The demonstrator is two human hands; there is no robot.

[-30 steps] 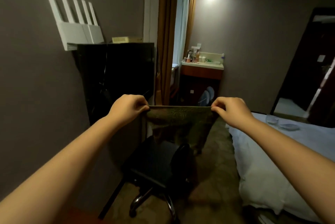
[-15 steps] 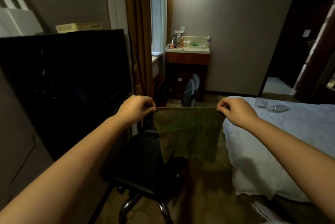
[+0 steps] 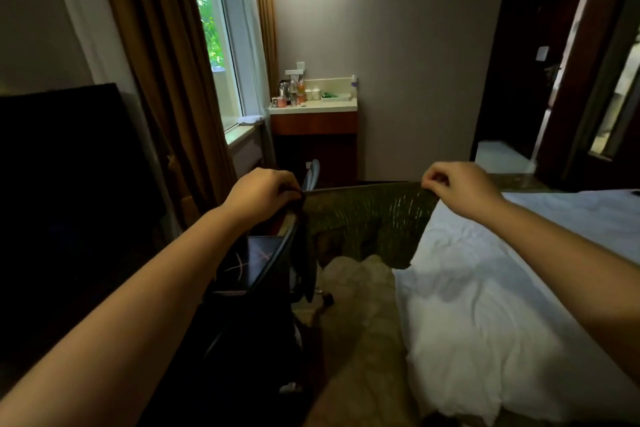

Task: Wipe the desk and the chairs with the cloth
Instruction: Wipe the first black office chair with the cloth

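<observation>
Since the earlier frame the view is swinging rightward: the dark screen (image 3: 69, 167) is sliding toward the left edge and the window (image 3: 207, 28) is coming into sight. The cloth (image 3: 367, 219), hanging flat before, is now billowing away toward the far side.

Head view. The left hand (image 3: 263, 193) and the right hand (image 3: 460, 189) are held apart at the same height. Each is pinching one top corner of the green cloth between curled fingers and thumb. The cloth is stretching between them in mid-air, its lower edge trailing over the carpeted floor (image 3: 363, 340) and touching no surface. A black chair (image 3: 301, 267) is standing just below the left hand, its seat largely lost in shadow. A second chair (image 3: 311, 177) is showing pale blue behind that hand, further off. A white bed (image 3: 502, 288) is lying on the right, under the right forearm. On the far wall a cream worktop (image 3: 313, 104) is carrying small bottles and cups too small to identify. Brown curtains (image 3: 166, 63) are hanging beside the window.
</observation>
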